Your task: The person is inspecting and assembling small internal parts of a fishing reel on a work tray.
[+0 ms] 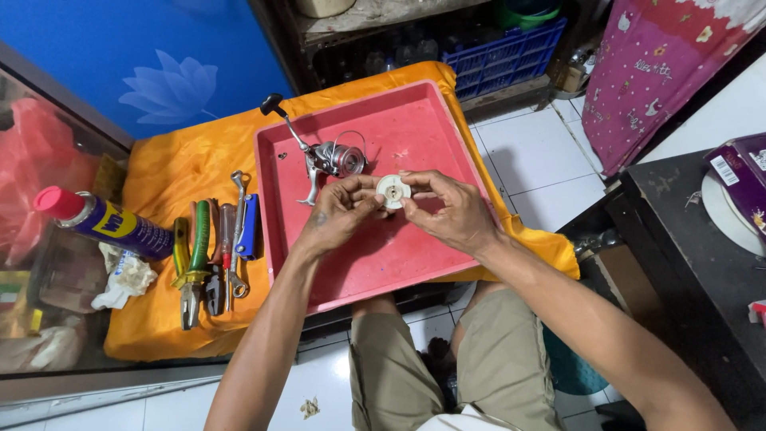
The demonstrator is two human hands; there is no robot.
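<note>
Over a red tray, the left hand and right hand pinch a small white spool between fingertips, raised for inspection; the fishing reel lies behind, pliers alongside.

Plastic, metal and cloth on a small workbench

The red tray is matt plastic, faintly scuffed; the fishing reel gleams like polished metal; the white disc looks like smooth plastic (held in both hands); the orange cloth is soft and creased; the pliers have rubbery grips; the spray can is glossy.
</note>
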